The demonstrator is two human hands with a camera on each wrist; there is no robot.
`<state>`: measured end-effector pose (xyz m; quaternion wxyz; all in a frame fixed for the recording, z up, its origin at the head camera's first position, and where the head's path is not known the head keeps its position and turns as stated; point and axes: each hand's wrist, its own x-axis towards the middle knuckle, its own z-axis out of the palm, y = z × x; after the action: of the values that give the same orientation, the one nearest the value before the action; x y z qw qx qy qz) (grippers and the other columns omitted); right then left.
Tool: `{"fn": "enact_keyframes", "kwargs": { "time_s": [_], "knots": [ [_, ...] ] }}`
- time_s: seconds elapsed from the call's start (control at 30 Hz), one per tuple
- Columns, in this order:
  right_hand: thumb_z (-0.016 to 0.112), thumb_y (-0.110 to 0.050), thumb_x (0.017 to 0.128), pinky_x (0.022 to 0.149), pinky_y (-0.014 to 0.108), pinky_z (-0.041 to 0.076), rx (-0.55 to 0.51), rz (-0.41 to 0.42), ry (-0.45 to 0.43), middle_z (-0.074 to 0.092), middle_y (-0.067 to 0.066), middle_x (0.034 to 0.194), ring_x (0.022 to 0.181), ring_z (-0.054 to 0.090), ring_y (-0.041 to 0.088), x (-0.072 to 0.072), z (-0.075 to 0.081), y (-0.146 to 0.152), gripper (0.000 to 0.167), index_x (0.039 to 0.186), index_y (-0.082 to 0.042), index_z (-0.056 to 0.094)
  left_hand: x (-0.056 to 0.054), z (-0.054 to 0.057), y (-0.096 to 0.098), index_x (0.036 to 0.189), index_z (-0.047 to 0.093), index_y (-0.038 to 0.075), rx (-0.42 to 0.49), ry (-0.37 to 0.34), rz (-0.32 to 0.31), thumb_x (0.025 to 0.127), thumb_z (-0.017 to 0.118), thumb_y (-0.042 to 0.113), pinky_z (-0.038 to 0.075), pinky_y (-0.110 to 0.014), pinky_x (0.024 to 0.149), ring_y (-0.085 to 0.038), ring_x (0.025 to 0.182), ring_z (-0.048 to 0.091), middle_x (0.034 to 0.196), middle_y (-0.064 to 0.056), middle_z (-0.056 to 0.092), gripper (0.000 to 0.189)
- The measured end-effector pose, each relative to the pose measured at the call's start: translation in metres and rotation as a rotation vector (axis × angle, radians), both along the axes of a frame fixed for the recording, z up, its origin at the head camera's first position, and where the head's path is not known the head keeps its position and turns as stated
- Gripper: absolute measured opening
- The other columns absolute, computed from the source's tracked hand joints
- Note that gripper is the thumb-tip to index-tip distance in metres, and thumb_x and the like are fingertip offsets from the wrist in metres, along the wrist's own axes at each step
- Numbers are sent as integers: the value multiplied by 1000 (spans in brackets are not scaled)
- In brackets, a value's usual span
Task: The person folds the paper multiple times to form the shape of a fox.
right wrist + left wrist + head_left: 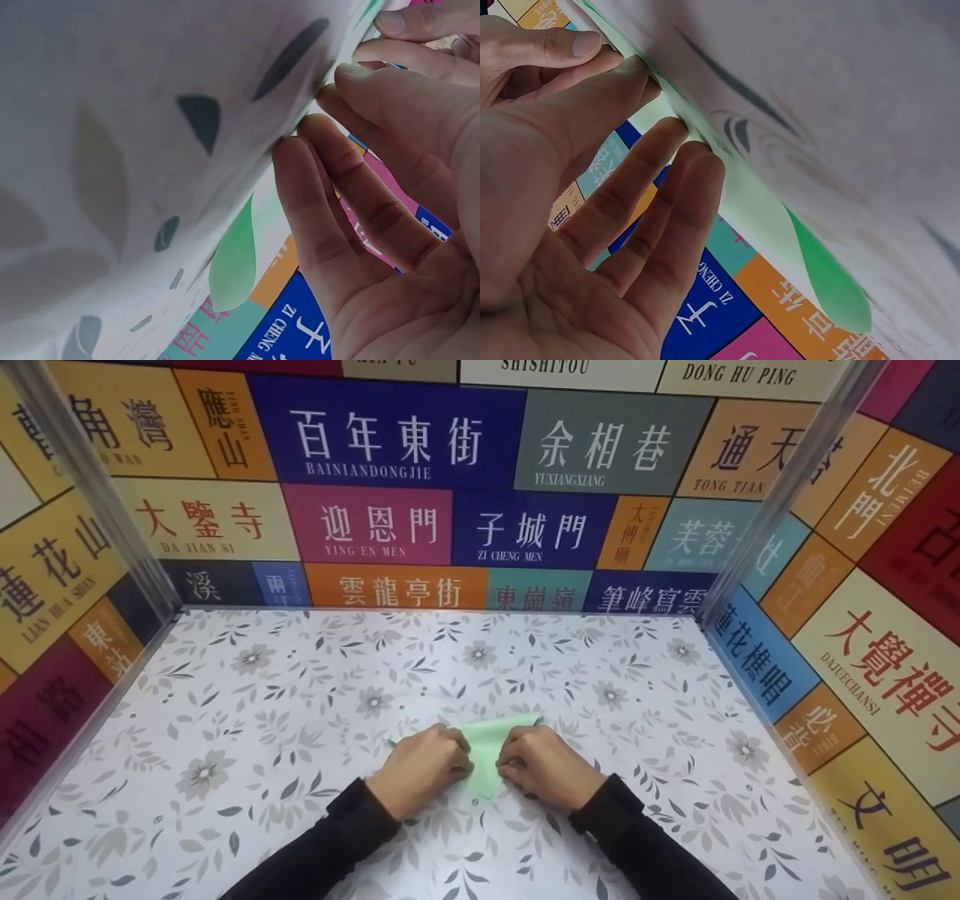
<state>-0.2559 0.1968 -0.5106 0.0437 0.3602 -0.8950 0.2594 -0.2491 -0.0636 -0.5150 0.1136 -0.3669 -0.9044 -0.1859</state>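
A light green sheet of paper (484, 739) lies on the patterned tabletop, its far edge wide and its near end tapering to a point. My left hand (424, 769) pinches its left part, thumb and forefinger close together, while my right hand (551, 769) does the same on the right. In the left wrist view, a curled-up corner of the paper (832, 289) rises past the fingertips, and the other fingers of the left hand (630, 195) rest at the sheet. Another raised corner of the paper (236, 262) shows beside the right hand (382, 172). Both hands partly cover the sheet.
The white tabletop (300, 682) carries a grey leaf and flower print. Upright panels with coloured, lettered blocks (390, 435) enclose it at the back, left and right. Clear corner posts (787, 487) stand where the panels meet.
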Motion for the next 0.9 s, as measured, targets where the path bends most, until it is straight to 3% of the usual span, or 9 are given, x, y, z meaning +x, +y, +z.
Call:
{"fn": "enact_keyframes", "kwargs": {
  "time_s": [0.23, 0.53, 0.9],
  "knots": [
    [91, -2, 96, 89, 37, 71, -11, -19, 21, 85, 8, 102, 95, 83, 23, -9, 6, -1, 9, 104, -6, 92, -2, 0, -1, 97, 95, 20, -2, -22, -19, 94, 94, 12, 72, -42, 89, -28, 101, 82, 112, -6, 91, 8],
    [89, -3, 98, 86, 40, 70, 7, -30, 26, 86, 12, 100, 91, 82, 28, -35, 21, -17, 11, 109, -2, 91, -6, 1, -2, 82, 87, 19, -14, -34, -47, 96, 91, 12, 61, -34, 69, -21, 79, 69, 93, 5, 88, 16],
    [89, -1, 95, 82, 36, 67, 45, -7, -32, 89, 7, 95, 88, 82, 25, -65, 24, -39, 10, 101, -8, 93, -6, 3, -4, 79, 85, 18, 4, -46, -81, 95, 90, 7, 58, -32, 68, -18, 75, 65, 87, 3, 84, 20]
  ]
}}
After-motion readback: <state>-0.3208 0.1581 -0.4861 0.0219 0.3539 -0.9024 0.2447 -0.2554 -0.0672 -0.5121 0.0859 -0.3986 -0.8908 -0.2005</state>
